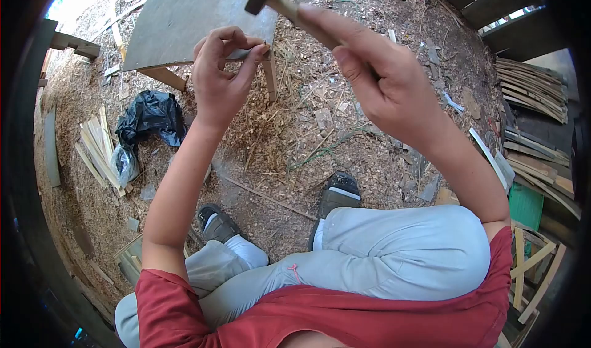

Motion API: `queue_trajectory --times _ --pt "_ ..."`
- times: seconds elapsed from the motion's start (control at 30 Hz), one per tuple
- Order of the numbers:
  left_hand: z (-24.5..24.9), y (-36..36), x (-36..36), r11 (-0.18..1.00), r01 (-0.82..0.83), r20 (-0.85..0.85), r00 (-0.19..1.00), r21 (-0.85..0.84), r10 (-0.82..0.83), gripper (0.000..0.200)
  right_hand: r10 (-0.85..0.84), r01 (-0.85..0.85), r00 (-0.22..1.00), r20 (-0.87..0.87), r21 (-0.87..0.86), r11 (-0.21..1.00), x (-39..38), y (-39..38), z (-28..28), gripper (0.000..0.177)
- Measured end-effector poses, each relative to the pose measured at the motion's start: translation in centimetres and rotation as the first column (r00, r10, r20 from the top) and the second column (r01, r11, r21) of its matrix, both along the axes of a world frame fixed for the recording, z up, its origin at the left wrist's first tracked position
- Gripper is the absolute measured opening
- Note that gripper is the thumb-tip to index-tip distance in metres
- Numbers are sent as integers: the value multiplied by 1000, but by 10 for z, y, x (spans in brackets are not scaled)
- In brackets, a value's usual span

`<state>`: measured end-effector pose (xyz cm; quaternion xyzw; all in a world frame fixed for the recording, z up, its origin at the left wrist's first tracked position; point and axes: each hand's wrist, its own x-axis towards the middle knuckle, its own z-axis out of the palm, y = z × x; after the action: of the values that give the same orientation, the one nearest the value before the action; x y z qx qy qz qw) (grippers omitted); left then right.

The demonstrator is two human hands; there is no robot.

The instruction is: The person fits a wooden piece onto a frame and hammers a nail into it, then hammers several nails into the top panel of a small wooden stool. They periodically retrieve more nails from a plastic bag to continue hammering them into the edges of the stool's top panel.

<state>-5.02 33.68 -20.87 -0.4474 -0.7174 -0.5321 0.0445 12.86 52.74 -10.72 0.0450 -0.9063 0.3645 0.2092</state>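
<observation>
A hammer (289, 9) with a dark metal head and a wooden handle is gripped in my right hand (394, 80), raised just to the right of the table corner. My left hand (225, 74) is at the near right corner of a low wooden table (197, 19) with a grey top. Its thumb and index finger pinch a tiny dark thing that looks like a nail (266, 43), mostly hidden by the fingertips. The hammer head hangs above and apart from those fingers. One wooden table leg (270, 80) shows below the corner.
Wood shavings and scraps cover the ground (369, 151). On the left lie a black plastic bag (151, 120) and thin wood strips (95, 148). Stacked slats (532, 89) stand at the right, near a green object (525, 205). My sandalled feet (218, 225) are below the table.
</observation>
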Motion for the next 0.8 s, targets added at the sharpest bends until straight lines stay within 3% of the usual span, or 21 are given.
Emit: queue_trajectory --times 0.07,0.13,0.23,0.37,0.43,0.47,0.53,0.67,0.73,0.77,0.8 --pt "0 -1 -1 1000 0 -2 1000 4 0 31 14 -13 999 -28 35 999 -2 2 -5 47" --pt "-1 0 -1 1000 4 -4 1000 7 -4 31 40 -50 984 173 51 997 -1 5 -6 49" --pt "-2 0 -2 999 24 0 1000 26 -24 32 -22 24 998 51 -34 999 0 -1 6 48" --pt "-3 0 -1 1000 -10 -34 999 -5 10 33 -62 64 998 30 -88 994 4 -6 9 49" --pt "-2 -2 -1 1000 -12 -19 1000 -6 12 33 -7 -11 972 235 77 997 4 -3 -5 50" --pt "-1 -1 -1 1000 -12 -28 1000 -2 12 33 -6 -12 972 234 77 997 1 -2 -9 50" --pt "-2 0 -1 1000 -11 -35 999 4 11 33 14 -14 1000 -6 55 998 -3 0 -13 50" --pt "-6 0 -1 1000 -13 -43 999 7 14 34 -74 80 995 71 -83 993 3 -6 4 49" --pt "-4 -1 -2 1000 -2 -46 999 17 3 34 -62 46 986 -153 -104 994 -4 -7 -13 47" --pt "-3 -1 -2 1000 0 -41 999 8 0 33 -58 42 986 -156 -102 994 -3 -5 -12 47" --pt "-2 -2 -1 1000 3 -34 999 -2 -3 33 -45 45 999 7 -48 998 0 -2 -12 48"
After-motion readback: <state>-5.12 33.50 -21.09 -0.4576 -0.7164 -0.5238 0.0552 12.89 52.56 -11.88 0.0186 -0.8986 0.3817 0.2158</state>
